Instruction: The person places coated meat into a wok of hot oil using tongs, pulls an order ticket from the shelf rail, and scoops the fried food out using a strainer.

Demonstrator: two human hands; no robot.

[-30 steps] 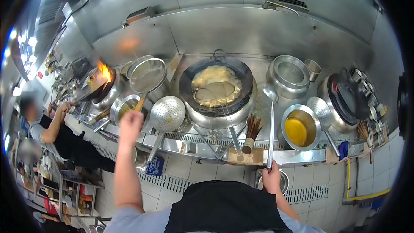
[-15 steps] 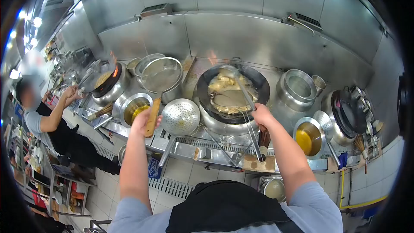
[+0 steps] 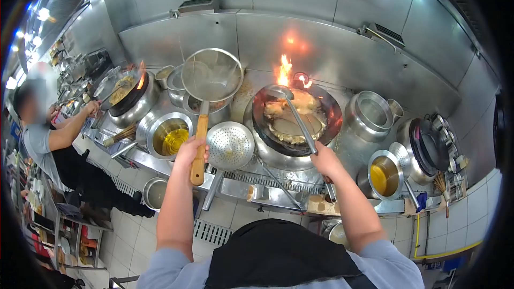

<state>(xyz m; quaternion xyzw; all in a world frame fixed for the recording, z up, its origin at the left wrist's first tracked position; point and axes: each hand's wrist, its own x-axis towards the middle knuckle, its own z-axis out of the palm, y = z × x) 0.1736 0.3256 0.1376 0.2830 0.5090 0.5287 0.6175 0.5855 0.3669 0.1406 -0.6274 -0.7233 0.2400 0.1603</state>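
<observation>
— Gripping what, exactly, with the left hand (image 3: 188, 153)?

— A mesh strainer (image 3: 212, 75), by its wooden handle (image 3: 200, 161). Those fingers wrap right around it, and the butt sticks out below them.

— And the right hand (image 3: 324, 161)?

— Fisted around the metal handle of a ladle (image 3: 302, 123), fingers curled in.

— How do the arms sit?

— Both reach forward. The left forearm runs nearly straight ahead, strainer held up, mesh end away from the body. The right one slants inward, to the left, toward the wok (image 3: 333, 115).

— Where's the ladle's bowl?

— At the far left part of the wok, beside pale food (image 3: 306, 101); I can't tell whether they touch. Flames (image 3: 284, 69) rise at the wok's back edge.

— Anything nearer the left hand?

— A perforated skimmer (image 3: 230, 144) just to its right, and a pot (image 3: 151, 135) of yellow liquid to its left.
</observation>
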